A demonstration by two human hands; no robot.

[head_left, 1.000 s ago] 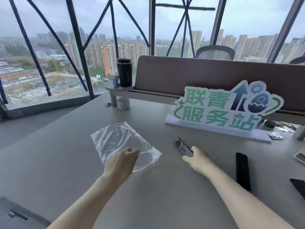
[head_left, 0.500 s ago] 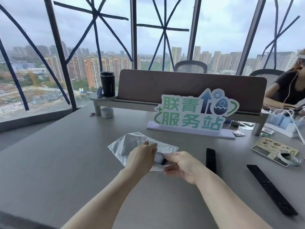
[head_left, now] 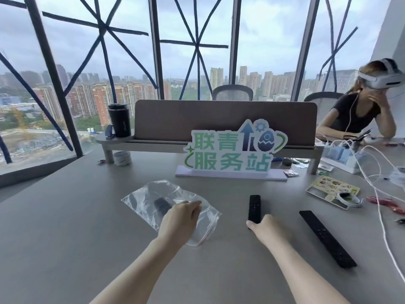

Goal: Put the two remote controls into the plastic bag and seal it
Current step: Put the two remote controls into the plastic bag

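Observation:
A clear plastic bag lies on the grey table, its open red-lined mouth toward me. A small dark remote control shows through the plastic, inside the bag. My left hand rests on the bag near its mouth, pinching the plastic. A second black remote control lies to the right of the bag. My right hand closes on its near end. A longer black remote lies further right, untouched.
A green and white sign stands behind the bag. A black tumbler sits on a shelf at the back left, a tape roll under it. White cables, a sticker sheet and a seated person fill the right.
The small remote went from my right hand into the bag. My right hand then moved right to the near end of the second remote. The camera has tilted up and right.

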